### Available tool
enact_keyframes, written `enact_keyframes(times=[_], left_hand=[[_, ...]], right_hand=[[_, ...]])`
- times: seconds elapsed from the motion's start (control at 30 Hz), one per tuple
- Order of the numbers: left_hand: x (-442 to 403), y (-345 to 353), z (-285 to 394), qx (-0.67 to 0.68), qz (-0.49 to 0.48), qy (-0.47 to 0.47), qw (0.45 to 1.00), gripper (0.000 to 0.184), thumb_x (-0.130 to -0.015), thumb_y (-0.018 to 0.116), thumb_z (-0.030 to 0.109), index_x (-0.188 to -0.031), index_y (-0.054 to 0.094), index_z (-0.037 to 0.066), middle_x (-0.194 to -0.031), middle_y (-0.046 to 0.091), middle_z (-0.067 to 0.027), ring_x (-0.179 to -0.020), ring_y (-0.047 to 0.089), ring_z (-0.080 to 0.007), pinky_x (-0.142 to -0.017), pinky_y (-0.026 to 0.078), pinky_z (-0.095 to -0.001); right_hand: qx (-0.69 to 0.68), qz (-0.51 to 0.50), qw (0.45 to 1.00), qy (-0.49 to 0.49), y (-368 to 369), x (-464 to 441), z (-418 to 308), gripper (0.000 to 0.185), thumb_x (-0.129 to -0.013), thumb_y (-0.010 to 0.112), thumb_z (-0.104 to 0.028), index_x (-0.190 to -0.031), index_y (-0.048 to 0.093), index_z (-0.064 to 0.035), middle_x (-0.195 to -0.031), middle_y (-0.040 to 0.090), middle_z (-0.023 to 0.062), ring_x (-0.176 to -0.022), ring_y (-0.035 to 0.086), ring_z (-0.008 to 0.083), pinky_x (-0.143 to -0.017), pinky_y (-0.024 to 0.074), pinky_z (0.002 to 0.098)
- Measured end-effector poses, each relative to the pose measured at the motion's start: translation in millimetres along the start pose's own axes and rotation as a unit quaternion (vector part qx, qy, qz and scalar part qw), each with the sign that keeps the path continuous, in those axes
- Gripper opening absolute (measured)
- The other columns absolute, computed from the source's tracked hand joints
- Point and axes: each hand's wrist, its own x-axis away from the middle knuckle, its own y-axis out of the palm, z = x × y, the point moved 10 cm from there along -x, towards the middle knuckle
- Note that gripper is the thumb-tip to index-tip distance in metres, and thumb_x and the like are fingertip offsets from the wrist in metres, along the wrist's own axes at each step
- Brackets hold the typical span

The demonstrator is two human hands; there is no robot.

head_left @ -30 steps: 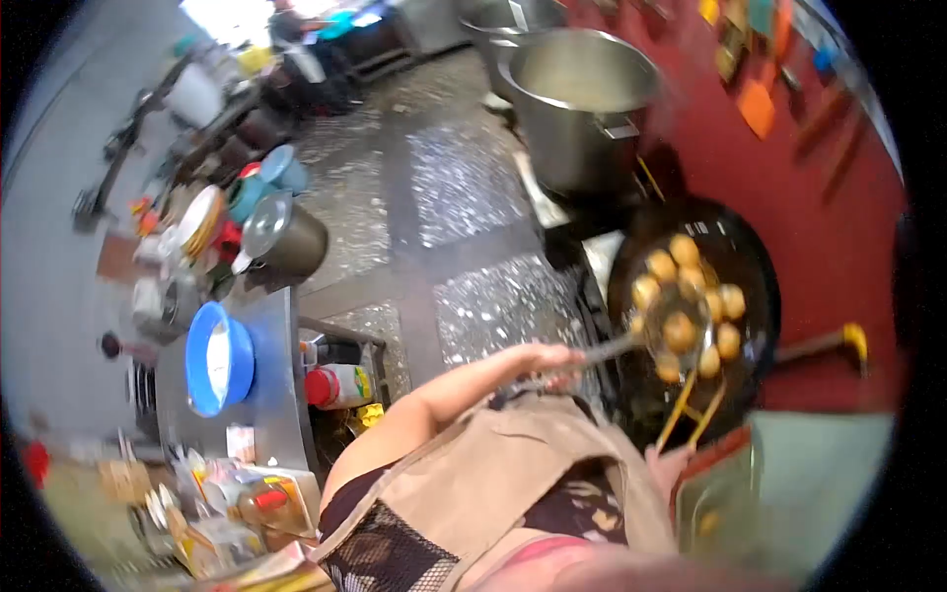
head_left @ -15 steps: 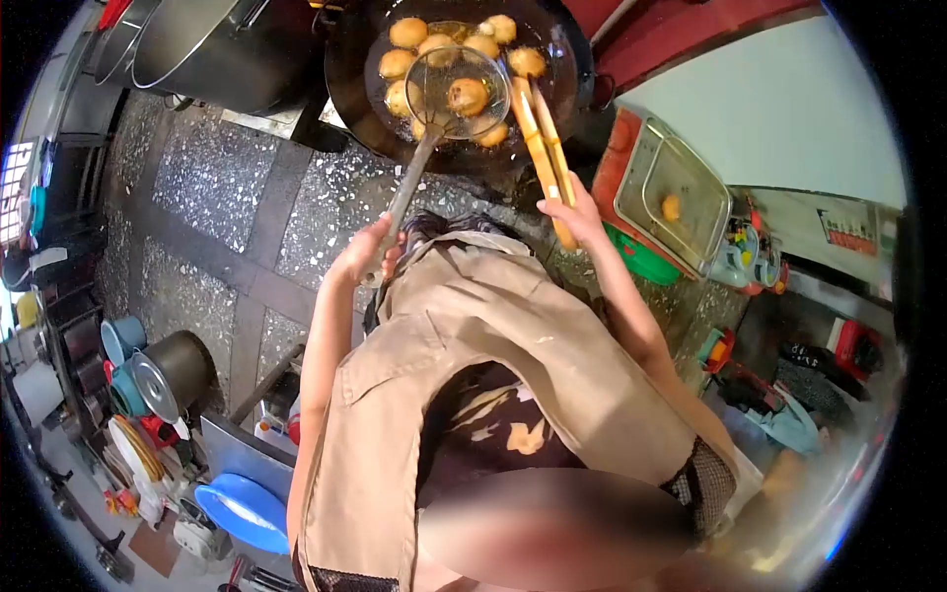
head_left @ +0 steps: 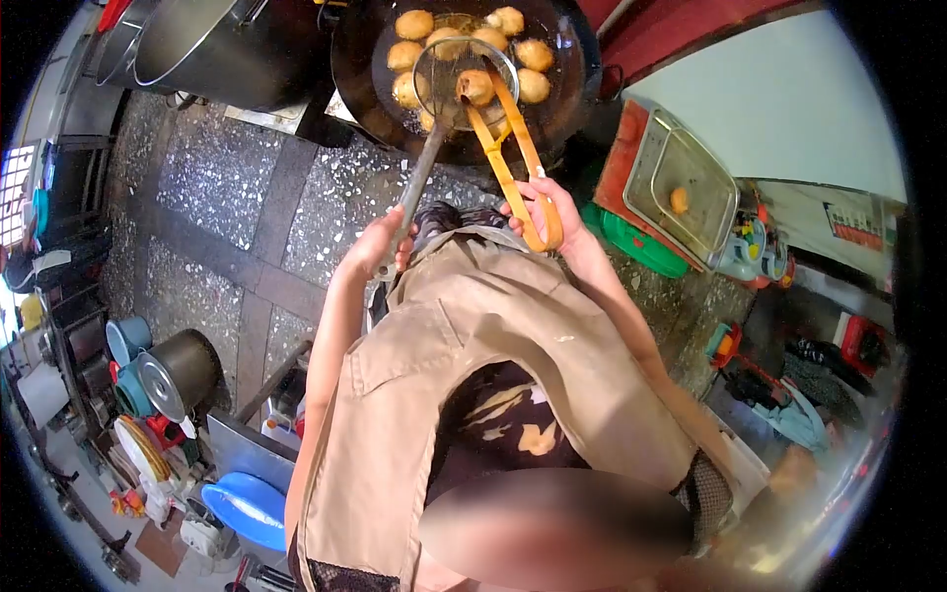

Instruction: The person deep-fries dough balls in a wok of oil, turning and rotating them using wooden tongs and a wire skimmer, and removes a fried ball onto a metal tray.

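Observation:
My left hand is wrapped round the long handle of a wire skimmer, whose round mesh head is over the wok. A browned fried ball lies in the skimmer. In my right hand is a pair of bamboo tongs, its bend near my palm. The tongs' two arms reach over the skimmer, one tip on each side of that ball; whether they press on it I cannot tell. Several golden balls float in the dark oil around the skimmer.
Right of the wok, a metal tray with one fried piece rests above a green basin. Large dark pots stand at the upper left. A blue basin and a lidded pot are at lower left.
The tongs have swung left from beside the skimmer to over it, and their arms have spread around the ball. My right hand has moved left and turned. The skimmer stays over the wok.

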Motion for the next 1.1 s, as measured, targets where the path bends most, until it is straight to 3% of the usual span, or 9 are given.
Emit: enact_keyframes(times=[0.33, 0.57, 0.9, 1.1], left_hand=[[-3.2, 2.9, -8.2, 0.051, -0.026, -0.011, 0.998, 0.043, -0.093, 0.027, 0.040, -0.089, 0.045, 0.001, -0.054, 0.041, -0.0012, -0.043, 0.041, -0.0126, -0.042, 0.036, -0.0272], [2.4, 5.9, -3.8, 0.060, -0.002, -0.014, 0.998, 0.042, -0.093, 0.028, 0.039, -0.089, 0.044, 0.001, -0.054, 0.041, -0.0007, -0.041, 0.039, -0.0119, -0.041, 0.035, -0.0265], [2.1, 10.0, -5.6, 0.045, 0.001, 0.002, 0.999, 0.042, -0.093, 0.029, 0.039, -0.091, 0.045, 0.000, -0.054, 0.040, -0.0011, -0.042, 0.039, -0.0118, -0.040, 0.034, -0.0265], [-0.5, 9.4, -8.8, 0.044, 0.003, 0.009, 0.999, 0.042, -0.093, 0.029, 0.040, -0.090, 0.043, 0.001, -0.056, 0.041, -0.0015, -0.042, 0.041, -0.0119, -0.039, 0.034, -0.0257]], right_hand=[[-0.052, -0.047, 0.998, 0.002, 20.4, -17.2, -0.3, 0.060, -0.079, 0.048, -0.046, -0.112, 0.044, 0.0032, -0.083, 0.057, 0.0176, -0.062, 0.058, 0.0235, -0.055, 0.0501, 0.0335], [-0.231, -0.120, 0.966, -0.007, 69.0, -25.1, -12.3, 0.076, -0.070, 0.053, -0.056, -0.106, 0.043, 0.0103, -0.086, 0.053, 0.0203, -0.074, 0.055, 0.0281, -0.069, 0.0487, 0.0352], [-0.326, -0.082, 0.939, -0.066, 96.4, -38.0, -19.7, 0.072, -0.067, 0.055, -0.057, -0.095, 0.048, 0.0083, -0.084, 0.054, 0.0182, -0.073, 0.055, 0.0263, -0.072, 0.0458, 0.0320], [-0.305, -0.078, 0.944, -0.097, 106.2, -49.2, -25.7, 0.072, -0.067, 0.052, -0.060, -0.089, 0.048, 0.0080, -0.081, 0.055, 0.0169, -0.072, 0.054, 0.0256, -0.072, 0.0452, 0.0311]])
